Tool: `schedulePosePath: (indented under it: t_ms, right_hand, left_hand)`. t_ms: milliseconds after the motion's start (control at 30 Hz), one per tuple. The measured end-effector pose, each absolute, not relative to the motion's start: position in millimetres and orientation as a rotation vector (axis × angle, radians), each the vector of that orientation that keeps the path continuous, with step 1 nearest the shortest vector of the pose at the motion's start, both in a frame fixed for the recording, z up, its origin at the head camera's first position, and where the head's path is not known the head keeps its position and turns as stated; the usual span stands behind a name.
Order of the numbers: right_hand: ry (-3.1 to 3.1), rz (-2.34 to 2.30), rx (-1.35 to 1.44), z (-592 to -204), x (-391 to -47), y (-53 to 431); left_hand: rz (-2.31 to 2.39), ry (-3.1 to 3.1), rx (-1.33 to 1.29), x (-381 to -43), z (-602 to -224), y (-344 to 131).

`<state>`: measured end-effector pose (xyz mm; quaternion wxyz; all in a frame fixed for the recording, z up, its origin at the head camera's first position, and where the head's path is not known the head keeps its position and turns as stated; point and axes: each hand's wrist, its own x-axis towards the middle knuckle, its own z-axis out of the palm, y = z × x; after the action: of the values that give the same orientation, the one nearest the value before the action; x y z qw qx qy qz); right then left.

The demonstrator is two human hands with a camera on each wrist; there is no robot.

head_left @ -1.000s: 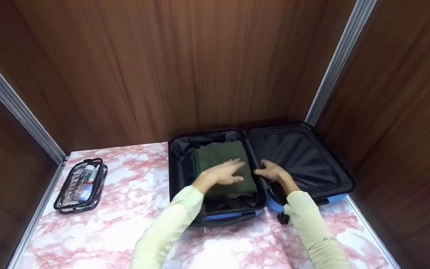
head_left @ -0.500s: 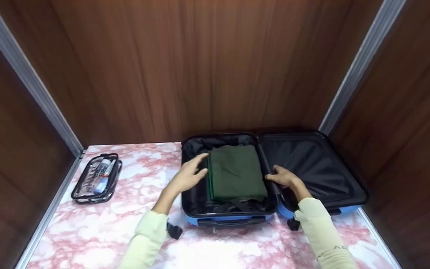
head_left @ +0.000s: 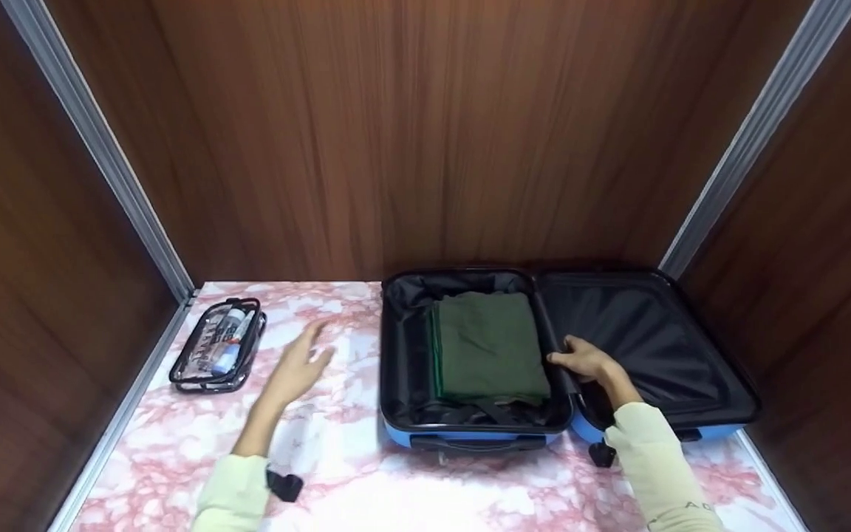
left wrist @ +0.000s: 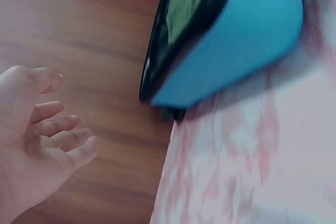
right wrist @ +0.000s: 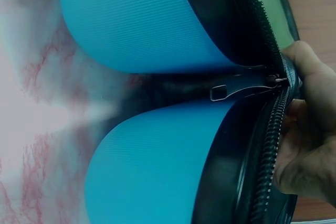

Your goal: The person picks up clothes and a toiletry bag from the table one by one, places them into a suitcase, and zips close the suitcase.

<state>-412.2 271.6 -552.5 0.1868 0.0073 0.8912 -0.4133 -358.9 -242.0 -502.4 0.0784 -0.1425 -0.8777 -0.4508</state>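
Observation:
An open blue suitcase (head_left: 407, 436) lies flat, its black-lined lid (head_left: 632, 332) folded out to the right. Folded dark green clothes (head_left: 492, 347) are stacked in its left half. My right hand (head_left: 584, 360) grips the hinge edge between the halves, thumb toward the clothes; the right wrist view shows the zipper (right wrist: 265, 11) and its pull (right wrist: 218, 93) beside the fingers. Over the marbled surface, between suitcase and pouch, my left hand (head_left: 296, 373) is held with loosely bent fingers and nothing in it. A clear black-trimmed travel pouch (head_left: 200, 362) with toiletries lies left of it.
The pink-and-white marbled surface (head_left: 366, 488) is bounded by a wooden back wall (head_left: 425, 133) and wooden side walls (head_left: 49, 244). Metal strips (head_left: 765, 111) run along the corners. The suitcase stands close against the back wall.
My left hand has lifted off the green clothes and moved left, out of the suitcase toward the pouch. The right hand stays at the hinge edge. The head view has shifted left.

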Motion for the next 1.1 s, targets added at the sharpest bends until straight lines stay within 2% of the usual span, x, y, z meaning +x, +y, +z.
schedulePosePath:
  t_ms: [533,867,1100]
  right_hand:
    - [2.478,-1.17,0.04,-554.7,-415.3,273.1]
    - [2.486,-1.164,0.026,-554.2,-415.5,274.7]
    - [2.498,-1.157,0.013,-554.6,-414.1,273.1]
  left_hand:
    - [-1.18,-2.709,-0.023,-347.5,-520.1,-346.1]
    - [-1.117,-2.72,0.124,-349.6,-534.4,-386.3]
    - [-1.148,-2.76,0.323,-350.9,-544.8,-408.5]
